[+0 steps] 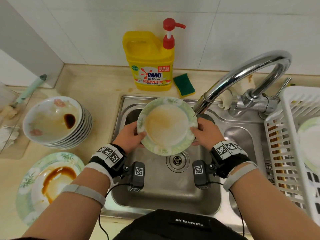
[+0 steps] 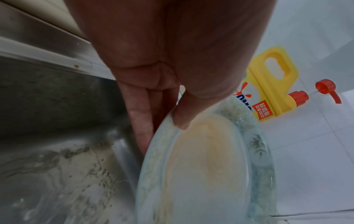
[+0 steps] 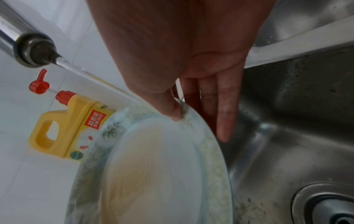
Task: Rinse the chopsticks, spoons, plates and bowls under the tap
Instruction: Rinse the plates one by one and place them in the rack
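plate (image 1: 167,126) over sink (image 1: 207,201), right-wrist view shows tap (image 3: 34,50) running

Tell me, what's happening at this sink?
A person is rinsing dishes. Both hands, left and right, hold a green-rimmed plate tilted over the sink, and a thin stream from the tap hits its edge. Stained bowls and another dirty plate wait on the left.

"OMO" on the yellow detergent bottle (image 1: 150,66); "TOUGH SLHS" on the black garment (image 1: 181,226).

Countertop (image 1: 103,84): bowls (image 1: 57,122), plate (image 1: 50,184), detergent (image 1: 149,61), sponge (image 1: 184,84)
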Action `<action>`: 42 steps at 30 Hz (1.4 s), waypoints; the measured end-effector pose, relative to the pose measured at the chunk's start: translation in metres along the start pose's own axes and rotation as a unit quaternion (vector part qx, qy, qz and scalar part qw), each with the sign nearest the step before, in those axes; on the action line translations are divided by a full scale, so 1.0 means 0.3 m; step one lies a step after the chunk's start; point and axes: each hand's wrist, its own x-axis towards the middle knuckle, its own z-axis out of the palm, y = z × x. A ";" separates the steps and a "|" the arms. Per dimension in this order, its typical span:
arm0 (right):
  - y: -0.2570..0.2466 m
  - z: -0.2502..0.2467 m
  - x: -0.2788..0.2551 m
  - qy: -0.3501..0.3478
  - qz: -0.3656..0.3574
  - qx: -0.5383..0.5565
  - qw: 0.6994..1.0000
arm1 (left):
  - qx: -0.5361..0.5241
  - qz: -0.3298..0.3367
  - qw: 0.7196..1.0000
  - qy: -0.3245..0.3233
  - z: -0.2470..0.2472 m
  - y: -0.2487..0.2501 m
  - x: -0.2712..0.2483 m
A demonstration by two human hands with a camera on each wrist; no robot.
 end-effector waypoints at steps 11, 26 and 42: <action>-0.033 -0.020 -0.005 0.012 0.019 -0.155 0.988 | 0.071 0.038 0.997 -0.016 -0.002 0.042 -0.013; -0.034 -0.016 0.017 0.013 0.010 -0.194 0.981 | 0.142 0.035 0.989 0.008 -0.010 0.036 0.004; -0.030 -0.015 0.018 0.022 0.006 -0.200 0.980 | 0.229 0.065 0.971 0.027 0.003 0.058 0.013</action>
